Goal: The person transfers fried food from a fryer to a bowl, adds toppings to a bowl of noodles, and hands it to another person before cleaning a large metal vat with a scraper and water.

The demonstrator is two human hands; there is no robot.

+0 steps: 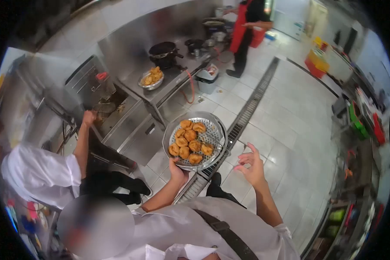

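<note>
The left hand (177, 170) holds a perforated metal tray (215, 132) from below, its fingers closed on the near rim; the tray is raised above the tiled floor (286, 125) and the floor drain (247, 112), and it carries several fried golden pieces (190, 141). The right hand (250, 167) is free beside the tray, its fingers loosely open and holding nothing. On the steel desk (171, 84) stands a bowl (151, 79) of similar fried pieces; a person in white (39, 173) crouches at the left; another person in a red apron (242, 30) stands far behind.
</note>
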